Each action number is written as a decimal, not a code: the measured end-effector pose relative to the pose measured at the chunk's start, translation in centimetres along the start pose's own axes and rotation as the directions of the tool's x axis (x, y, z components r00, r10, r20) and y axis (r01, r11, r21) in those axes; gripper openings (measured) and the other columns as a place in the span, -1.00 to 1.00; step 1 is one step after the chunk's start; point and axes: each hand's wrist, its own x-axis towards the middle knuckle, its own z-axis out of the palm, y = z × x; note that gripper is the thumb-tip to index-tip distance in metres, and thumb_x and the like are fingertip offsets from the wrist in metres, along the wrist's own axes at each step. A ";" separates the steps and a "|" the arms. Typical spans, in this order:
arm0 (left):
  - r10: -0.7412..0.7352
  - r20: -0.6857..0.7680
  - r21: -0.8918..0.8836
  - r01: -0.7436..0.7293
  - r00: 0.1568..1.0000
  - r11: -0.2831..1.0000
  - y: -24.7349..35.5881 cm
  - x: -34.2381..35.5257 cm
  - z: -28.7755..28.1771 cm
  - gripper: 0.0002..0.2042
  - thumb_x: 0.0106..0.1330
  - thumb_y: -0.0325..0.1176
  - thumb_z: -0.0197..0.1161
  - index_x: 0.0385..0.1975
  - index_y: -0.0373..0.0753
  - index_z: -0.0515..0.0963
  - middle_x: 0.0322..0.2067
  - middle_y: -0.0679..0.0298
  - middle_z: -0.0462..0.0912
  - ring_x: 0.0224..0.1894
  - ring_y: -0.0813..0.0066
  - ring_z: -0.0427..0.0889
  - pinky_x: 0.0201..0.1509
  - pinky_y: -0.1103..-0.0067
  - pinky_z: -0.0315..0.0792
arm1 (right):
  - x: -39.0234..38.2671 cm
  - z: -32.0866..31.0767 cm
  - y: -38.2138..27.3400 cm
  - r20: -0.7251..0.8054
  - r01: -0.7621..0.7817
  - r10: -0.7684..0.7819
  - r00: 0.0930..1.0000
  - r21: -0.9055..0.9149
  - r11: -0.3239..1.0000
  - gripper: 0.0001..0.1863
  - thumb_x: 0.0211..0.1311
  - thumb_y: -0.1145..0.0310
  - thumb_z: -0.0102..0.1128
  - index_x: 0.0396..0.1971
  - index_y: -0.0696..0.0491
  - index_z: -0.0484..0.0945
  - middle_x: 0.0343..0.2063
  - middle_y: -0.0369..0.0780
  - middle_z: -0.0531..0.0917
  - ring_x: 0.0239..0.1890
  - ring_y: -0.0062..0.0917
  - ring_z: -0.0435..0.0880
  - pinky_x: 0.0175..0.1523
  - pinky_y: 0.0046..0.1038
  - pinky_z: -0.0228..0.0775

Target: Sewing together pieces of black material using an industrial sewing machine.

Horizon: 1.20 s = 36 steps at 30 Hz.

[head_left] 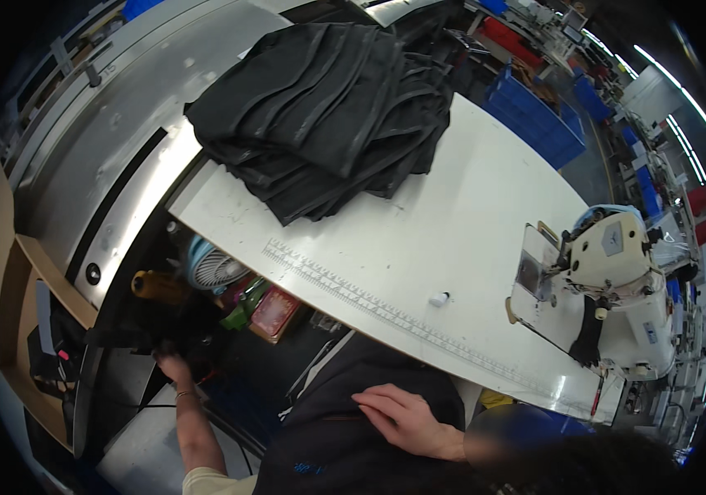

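My right hand (409, 419) lies with its fingers stretched out on dark fabric (344, 404) over my lap, holding nothing. Low on the left, my left arm reaches out past the table, and my left hand (173, 367) is beside a dark, shadowed item (192, 326). Its fingertips are lost in the shadow there, so whether it grips anything is unclear. A big stack of black cloth pieces (311, 99) with raised seams rests on the far left part of the white table (353, 239).
A cream sewing machine (609, 256) stands at the table's right end, with a small white bobbin-like piece (439, 299) left of it. Below the table's left edge are a small fan (217, 268), a yellow object (157, 285) and a red box (274, 313). A blue crate (534, 120) sits beyond.
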 end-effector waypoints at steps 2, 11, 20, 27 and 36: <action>0.168 0.071 0.073 -0.173 0.983 0.982 0.0 0.4 0.8 -0.61 0.09 -0.50 0.10 -0.01 -0.38 0.41 -0.01 -0.06 0.44 0.08 0.06 0.39 0.18 0.35 0.28 | 0.1 -3.9 -0.4 -0.172 0.207 -0.318 0.933 -0.468 0.859 -0.66 -0.09 0.66 0.27 -0.20 0.22 0.54 -0.37 -0.14 0.54 -0.45 -0.39 0.56 -0.42 -0.48 0.43; 0.058 0.011 -0.228 -0.054 0.998 0.972 5.2 -1.8 0.9 -0.78 0.02 -0.44 0.17 -0.31 -0.34 0.54 -0.22 0.00 0.57 -0.12 0.05 0.52 -0.04 0.30 0.39 | 5.0 -10.2 3.2 -0.152 0.024 -0.148 0.977 -0.614 0.789 -0.64 0.05 0.57 0.17 -0.08 0.11 0.48 -0.20 -0.11 0.47 -0.30 -0.37 0.53 -0.27 -0.44 0.44; -0.360 -0.315 -0.446 0.198 0.878 0.873 10.8 -3.7 -4.2 -0.53 0.01 -0.62 0.16 0.00 -0.49 0.27 -0.09 -0.20 0.38 0.01 -0.20 0.34 0.13 0.21 0.23 | -2.0 -11.6 -5.4 -0.148 -0.205 0.298 0.943 0.446 0.871 -0.70 0.02 0.67 0.19 -0.18 0.20 0.49 -0.30 -0.12 0.55 -0.36 -0.48 0.60 -0.30 -0.52 0.46; -0.456 -0.356 -0.440 0.285 0.815 0.852 9.1 -4.2 -5.4 -0.50 -0.02 -0.61 0.23 -0.01 -0.45 0.26 -0.07 -0.19 0.34 0.03 -0.15 0.34 0.14 0.24 0.22 | -2.8 -9.2 -6.3 -0.476 0.584 -0.463 0.747 0.804 0.116 -0.58 0.08 0.16 0.29 -0.11 0.08 0.52 0.06 0.00 0.38 -0.42 -0.32 0.65 -0.40 -0.54 0.49; -0.614 -0.302 -0.517 0.416 0.729 0.748 10.9 -4.1 -4.7 -0.45 -0.04 -0.62 0.26 0.02 -0.42 0.23 -0.01 -0.20 0.27 0.03 -0.17 0.33 0.11 0.20 0.25 | -2.8 -8.4 -6.1 -0.429 0.555 -0.427 0.796 0.798 0.233 -0.61 0.08 0.20 0.28 -0.12 0.09 0.52 0.02 -0.01 0.40 -0.40 -0.32 0.65 -0.38 -0.53 0.49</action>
